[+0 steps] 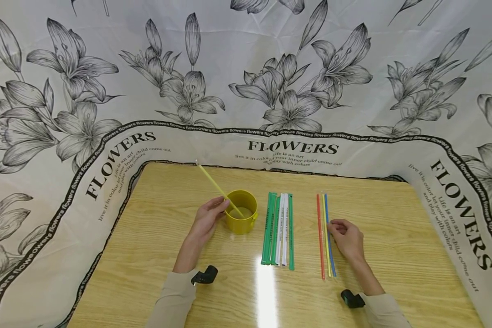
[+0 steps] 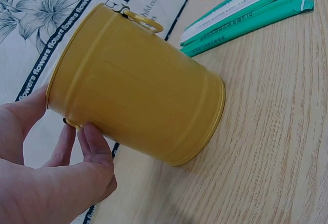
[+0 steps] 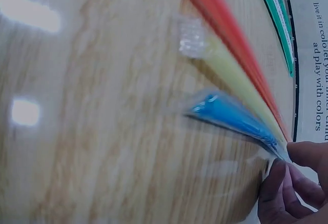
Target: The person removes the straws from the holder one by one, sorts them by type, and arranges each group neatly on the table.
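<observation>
My left hand point(image 1: 206, 221) holds a small yellow bucket point(image 1: 241, 226) by its left side, thumb at the rim and fingers by the side loop in the left wrist view. A pale yellow straw point(image 1: 212, 180) stands in the bucket, leaning left over the rim. On the right, three clear-wrapped straws lie roughly side by side: a red straw point(image 1: 320, 237), a yellow straw point(image 1: 326, 248) and a blue straw point(image 1: 331, 255). With thumb and fingertips my right hand point(image 1: 348, 239) pinches the blue straw along its length, as the right wrist view point(image 3: 230, 116) also shows.
Between bucket and loose straws lie several paper-wrapped sticks, green packets point(image 1: 268, 228) and white packets point(image 1: 284, 228). The wooden table point(image 1: 156, 205) ends at a flower-printed cloth point(image 1: 213, 141) at the back and sides. Black wrist cameras point(image 1: 205, 274) sit by both sleeves.
</observation>
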Demonstrator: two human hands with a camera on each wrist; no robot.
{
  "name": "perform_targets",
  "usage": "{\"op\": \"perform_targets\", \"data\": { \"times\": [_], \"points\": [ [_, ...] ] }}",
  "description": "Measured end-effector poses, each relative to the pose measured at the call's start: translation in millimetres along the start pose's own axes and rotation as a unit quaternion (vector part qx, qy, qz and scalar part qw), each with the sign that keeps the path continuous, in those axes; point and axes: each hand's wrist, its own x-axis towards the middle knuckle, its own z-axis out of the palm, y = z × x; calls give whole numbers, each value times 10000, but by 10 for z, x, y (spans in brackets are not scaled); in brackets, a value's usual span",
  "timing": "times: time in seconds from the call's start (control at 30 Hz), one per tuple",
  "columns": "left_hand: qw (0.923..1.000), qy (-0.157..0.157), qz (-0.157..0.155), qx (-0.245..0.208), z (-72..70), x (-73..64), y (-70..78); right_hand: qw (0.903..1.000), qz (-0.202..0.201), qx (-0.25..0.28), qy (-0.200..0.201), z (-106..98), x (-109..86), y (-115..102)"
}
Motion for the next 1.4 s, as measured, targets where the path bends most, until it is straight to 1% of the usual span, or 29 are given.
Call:
{"op": "perform_targets", "data": {
  "times": [0.17, 0.33, 0.63, 0.77, 1.0, 1.1, 1.23, 1.4],
  "points": [
    [10000, -12, -44, -16, 4, -2, -5, 10000, -35, 31, 76, -7, 12, -31],
    [10000, 5, -55, -19, 4, -9, -6, 9998, -135, 154, 0, -13, 36, -115],
    [10000, 54, -54, -43, 9, -35, 14, 9978, -269, 513, -336, 2, 65, -383],
    [10000, 31, -48, -64, 11, -30, 10, 9963, -478, 595, -405, 4, 71, -490],
    [10000, 32, -13, -79, 11, -22, 9, 9946, -755, 636, -328, 47, 162, -665],
    [9999, 48, -16, -91, 12, -16, 8, 9927, -850, 803, -300, 77, 212, -744],
    [10000, 49, -29, -70, 16, -14, 11, 9896, -939, 1023, -382, 115, 267, -882],
    [10000, 45, -43, -36, 17, -14, 18, 9885, -988, 1050, -460, 180, 325, -1051]
  ]
}}
